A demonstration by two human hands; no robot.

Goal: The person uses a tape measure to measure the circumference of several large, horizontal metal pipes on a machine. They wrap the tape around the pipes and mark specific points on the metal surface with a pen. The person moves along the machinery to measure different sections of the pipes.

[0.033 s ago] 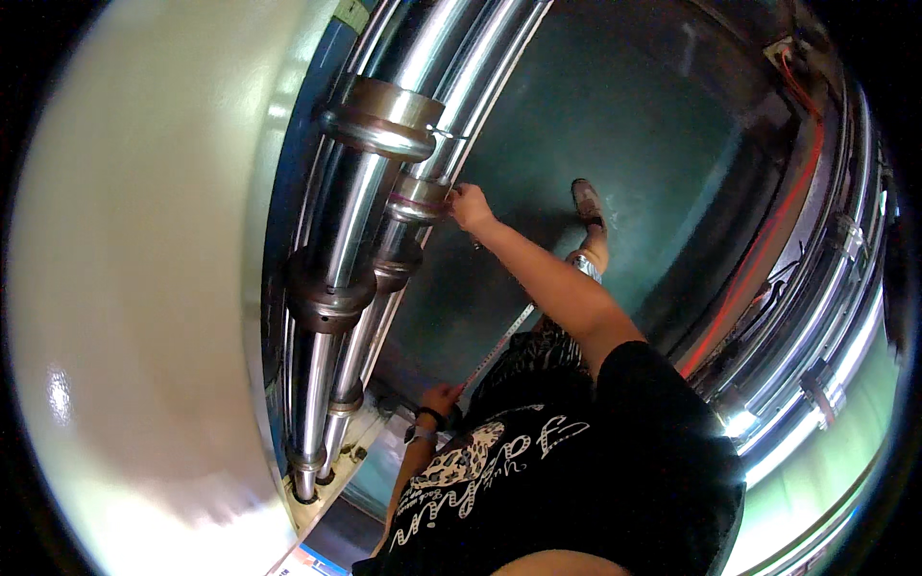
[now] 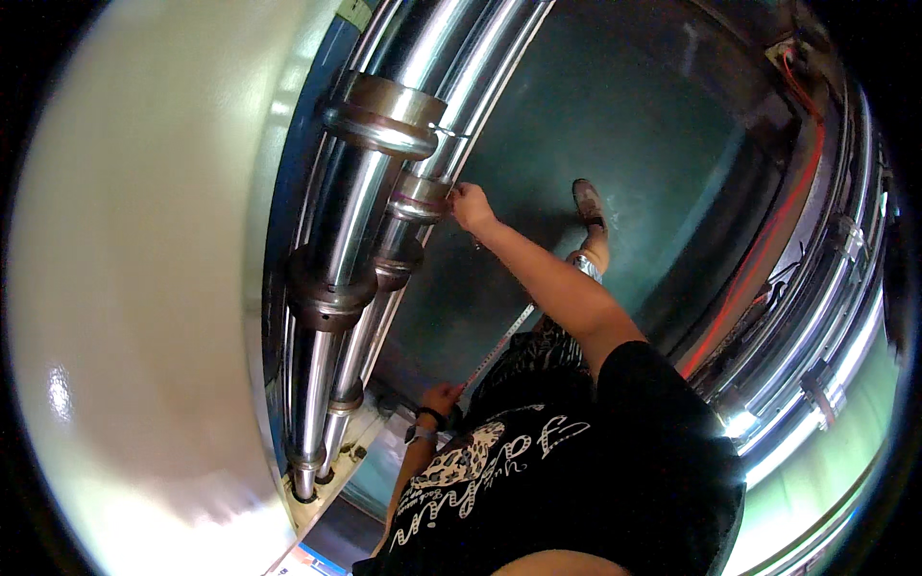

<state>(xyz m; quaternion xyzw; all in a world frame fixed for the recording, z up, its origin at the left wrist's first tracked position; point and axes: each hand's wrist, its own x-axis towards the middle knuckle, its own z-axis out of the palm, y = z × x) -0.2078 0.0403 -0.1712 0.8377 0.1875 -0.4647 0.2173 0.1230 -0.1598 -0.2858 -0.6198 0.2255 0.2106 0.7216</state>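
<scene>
Well left of both hands stands a smooth pale panel [image 2: 144, 269]; between it and the hands, long bright rods [image 2: 355, 355] slant from lower left to upper right. A large collar [image 2: 379, 120] circles the front rod, up and left of the right hand, and a smaller banded collar [image 2: 420, 200] on the rod behind lies directly left of that hand, just beside its fingertips. The left hand [image 2: 440, 399], with a dark band [image 2: 432, 417] at its wrist, sits well below that collar, fingers drawn together on the lower end of a pale marked strip. The right hand [image 2: 470, 207] is clearly the nearer one to the collar, its fingers curled in at the collar's right edge; whether they grip it or merely touch it, I cannot tell. The strip [image 2: 498, 348] runs up and rightward from the left hand, its long axis leaning the same general way as the rods but less steeply, and its upper visible end meets the outline of the right forearm, so its far end is hidden. Right of the right hand is a shoe [image 2: 588, 201].
</scene>
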